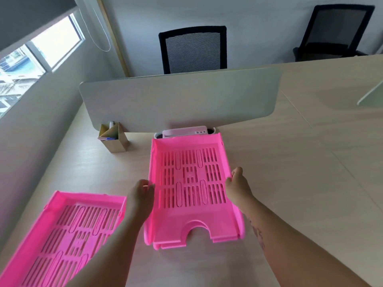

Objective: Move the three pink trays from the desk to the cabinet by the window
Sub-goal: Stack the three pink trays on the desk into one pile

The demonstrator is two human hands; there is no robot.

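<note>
A stack of pink slotted trays [191,226] stands in the middle of the pale wooden desk [290,172]; a second tray's edge shows beneath the top one at the front. My left hand [141,195] grips the top tray's left wall and my right hand [238,185] grips its right wall. Another pink tray [62,239] lies flat on the desk at the lower left, apart from both hands. The cabinet is out of view.
A grey divider screen [180,98] runs across the desk behind the stack. A cardboard pen holder [114,137] stands left of it and a white device [185,131] sits behind the stack. Two black mesh chairs [192,48] stand beyond. A window [31,59] is at the left.
</note>
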